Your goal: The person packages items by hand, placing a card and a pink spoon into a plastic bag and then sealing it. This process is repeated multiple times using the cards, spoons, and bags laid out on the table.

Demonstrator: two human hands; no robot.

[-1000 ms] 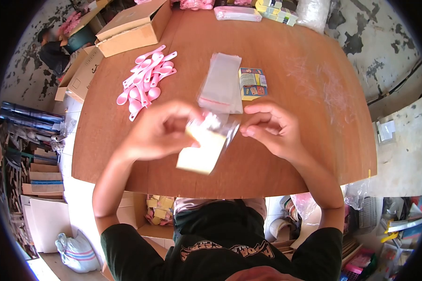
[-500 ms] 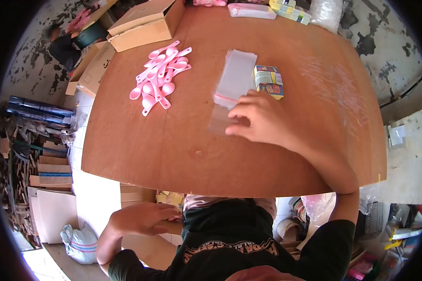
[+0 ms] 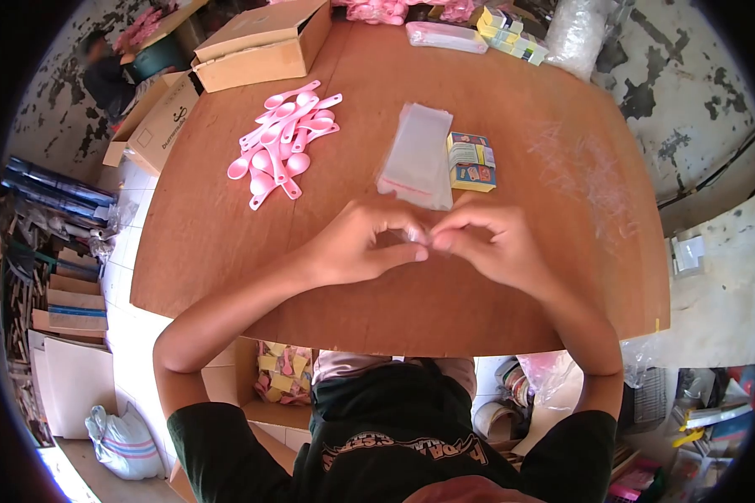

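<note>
My left hand (image 3: 361,243) and my right hand (image 3: 497,247) meet above the table, fingertips pinched together. Between them is a clear plastic bag (image 3: 413,236), mostly hidden by the fingers; only a shiny bit shows. Just beyond the hands lies a stack of clear plastic bags (image 3: 415,155) with a red line near the closer end. Touching or nearly touching its right side is a small stack of printed cards (image 3: 471,161), blue and yellow with a pale band. Pink plastic spoons (image 3: 278,138) lie heaped on the left.
A cardboard box (image 3: 260,50) stands at the table's far left edge. Along the back are a pack of plastic bags (image 3: 446,38), more card stacks (image 3: 512,35) and a plastic roll (image 3: 580,33). Thin clear strips (image 3: 591,176) lie scattered at right. Another person (image 3: 107,80) sits far left.
My left hand has risen from below the table edge to meet my right hand. The right hand has drawn back from the bag stack with a bag, and both now pinch it.
</note>
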